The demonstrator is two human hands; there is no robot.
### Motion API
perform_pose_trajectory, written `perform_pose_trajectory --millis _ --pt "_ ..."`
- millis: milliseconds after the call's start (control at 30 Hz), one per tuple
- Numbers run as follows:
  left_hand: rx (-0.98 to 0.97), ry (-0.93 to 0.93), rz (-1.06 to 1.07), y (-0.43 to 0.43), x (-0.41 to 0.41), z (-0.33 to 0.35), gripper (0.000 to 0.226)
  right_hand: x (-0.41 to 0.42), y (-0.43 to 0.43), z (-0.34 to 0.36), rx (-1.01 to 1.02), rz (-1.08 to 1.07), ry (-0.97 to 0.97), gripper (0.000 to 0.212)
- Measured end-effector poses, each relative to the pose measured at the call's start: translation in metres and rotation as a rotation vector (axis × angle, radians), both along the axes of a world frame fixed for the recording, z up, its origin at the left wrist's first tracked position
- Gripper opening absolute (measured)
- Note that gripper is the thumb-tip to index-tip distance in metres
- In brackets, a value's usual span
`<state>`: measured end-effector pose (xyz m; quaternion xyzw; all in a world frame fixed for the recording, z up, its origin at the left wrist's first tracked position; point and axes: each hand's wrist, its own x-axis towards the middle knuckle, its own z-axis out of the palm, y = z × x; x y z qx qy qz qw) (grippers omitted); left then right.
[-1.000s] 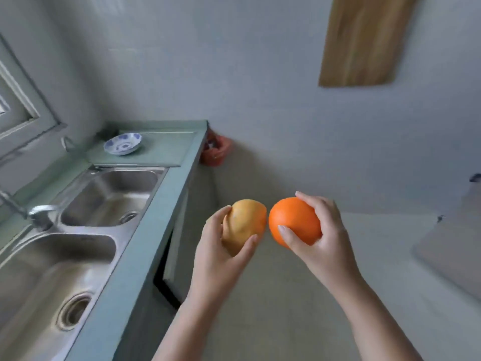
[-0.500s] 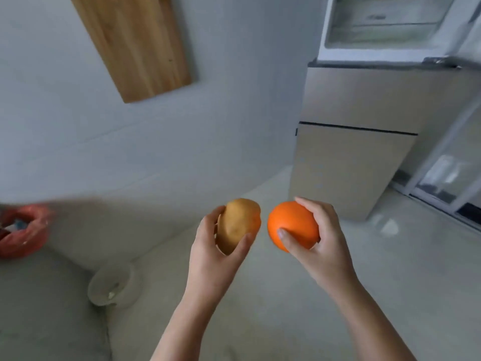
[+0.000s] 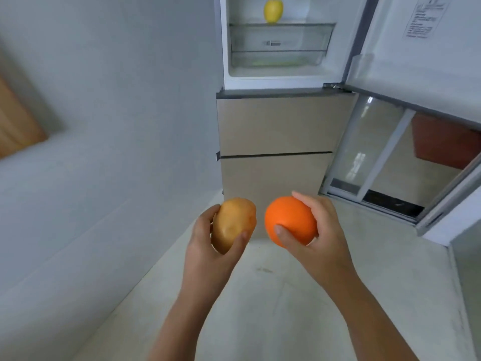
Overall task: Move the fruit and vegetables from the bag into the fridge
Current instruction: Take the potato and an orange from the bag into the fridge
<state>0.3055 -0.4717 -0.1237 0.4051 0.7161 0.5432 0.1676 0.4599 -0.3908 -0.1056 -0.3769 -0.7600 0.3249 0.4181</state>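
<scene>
My left hand [image 3: 208, 246] is shut on a brown potato [image 3: 233, 224]. My right hand [image 3: 320, 230] is shut on an orange [image 3: 290, 221]. Both are held side by side in front of me, above the floor. Ahead stands the fridge [image 3: 276, 126], its upper compartment open with the door [image 3: 421, 48] swung to the right. A yellow apple [image 3: 273, 10] sits on a shelf inside, above a clear drawer [image 3: 279, 44]. The bag is out of view.
A pale wall [image 3: 117, 100] runs along the left, with a wooden board [image 3: 15, 126] at its far left edge. A glass sliding door [image 3: 390, 162] lies to the right of the fridge. The two lower fridge drawers are closed.
The view has swung right, from the sink counter to the wall and then onto the open fridge. Both hands keep holding the potato and the orange in the same pose.
</scene>
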Motion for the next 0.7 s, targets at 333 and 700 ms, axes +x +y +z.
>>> perform_pose_trajectory --millis 333,700 --pt "0.028 0.035 -0.161 0.142 -0.040 0.010 0.060 -0.023 0.123 0.005 0.020 -0.162 0.020 0.063" --pt "0.149 0.105 -0.203 0.347 -0.023 0.052 0.054 -0.005 0.326 0.043 0.110 -0.153 0.107 0.062"
